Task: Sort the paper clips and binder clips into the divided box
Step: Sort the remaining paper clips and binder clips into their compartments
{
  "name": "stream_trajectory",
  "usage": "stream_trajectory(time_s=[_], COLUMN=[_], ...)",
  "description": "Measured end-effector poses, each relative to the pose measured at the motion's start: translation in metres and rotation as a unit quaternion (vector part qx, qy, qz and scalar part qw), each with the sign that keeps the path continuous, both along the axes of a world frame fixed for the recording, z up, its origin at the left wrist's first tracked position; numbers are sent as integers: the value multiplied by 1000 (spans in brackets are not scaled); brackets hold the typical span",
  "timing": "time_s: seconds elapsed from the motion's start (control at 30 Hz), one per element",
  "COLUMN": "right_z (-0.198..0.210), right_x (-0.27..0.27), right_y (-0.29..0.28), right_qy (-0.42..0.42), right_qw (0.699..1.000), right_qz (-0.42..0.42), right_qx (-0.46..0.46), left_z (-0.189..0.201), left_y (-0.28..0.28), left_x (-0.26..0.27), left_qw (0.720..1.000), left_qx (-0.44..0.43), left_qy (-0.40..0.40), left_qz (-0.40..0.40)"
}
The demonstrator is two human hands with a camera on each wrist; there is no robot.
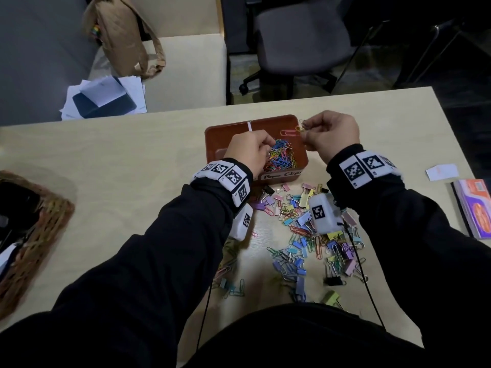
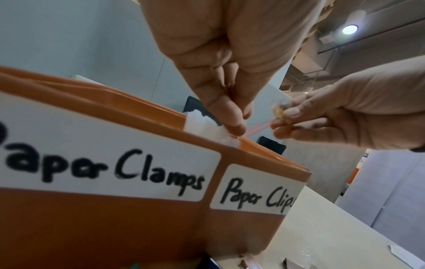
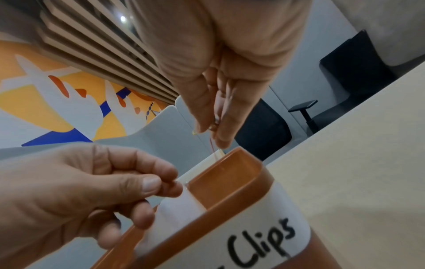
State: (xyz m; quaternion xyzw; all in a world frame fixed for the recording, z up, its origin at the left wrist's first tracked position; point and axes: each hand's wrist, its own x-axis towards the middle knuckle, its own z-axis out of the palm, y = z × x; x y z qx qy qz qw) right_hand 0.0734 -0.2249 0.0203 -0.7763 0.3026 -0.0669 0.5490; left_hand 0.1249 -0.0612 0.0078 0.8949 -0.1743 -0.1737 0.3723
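Observation:
The orange divided box [image 1: 265,119] stands mid-table with a white divider [image 1: 249,126]. Its labels read "Paper Clamps" [image 2: 103,169] and "Paper Clips" [image 2: 255,196]. Many coloured paper clips [image 1: 281,158] fill the right compartment. My right hand [image 1: 305,131] hovers over the box's far right corner and pinches a few linked clips, with a pink clip [image 1: 289,132] hanging toward the left. My left hand [image 1: 271,144] hangs over the box beside the divider, fingers curled. Its thumb presses the forefinger [image 3: 161,183] on what looks like a thin wire clip. A loose pile of clips and binder clips [image 1: 305,235] lies in front of the box.
A wicker basket [image 1: 34,235] sits at the table's left edge. A booklet [image 1: 475,208] and a paper slip [image 1: 442,172] lie at the right. Beyond the table's far edge are an office chair [image 1: 300,43], a brown bag [image 1: 119,35] and papers [image 1: 106,99].

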Motion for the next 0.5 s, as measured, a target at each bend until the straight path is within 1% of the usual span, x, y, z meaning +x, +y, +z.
stream_trajectory(time_s=[0.1,0.13,0.23,0.3,0.33,0.4,0.43,0.5], right_z=[-7,-10,-9,-9,-11,-21,-29,-44], right_x=[5,5,-9,-25,-35,-53,-61,-73], right_y=[8,11,23,34,39,50,54,61], right_qy=[24,29,-3,-19,-9,36,65,114], right_qw=[998,997,992,987,985,977,967,936], right_qz=[61,76,95,114,131,175,202,258], right_qx=[11,2,-84,-111,-110,-119,-142,-212], left_z=[0,0,-2,-8,-14,-27,-35,-49], left_y=[8,13,31,44,51,62,68,79], left_x=[-5,-8,-22,-34,-41,-51,-56,-67], left_qw=[1000,1000,999,999,998,993,990,982], left_qx=[-14,-18,11,35,56,109,133,171], left_qy=[-15,-18,-31,-23,-12,3,12,28], left_qz=[-5,-5,-5,-10,-18,-38,-49,-73])
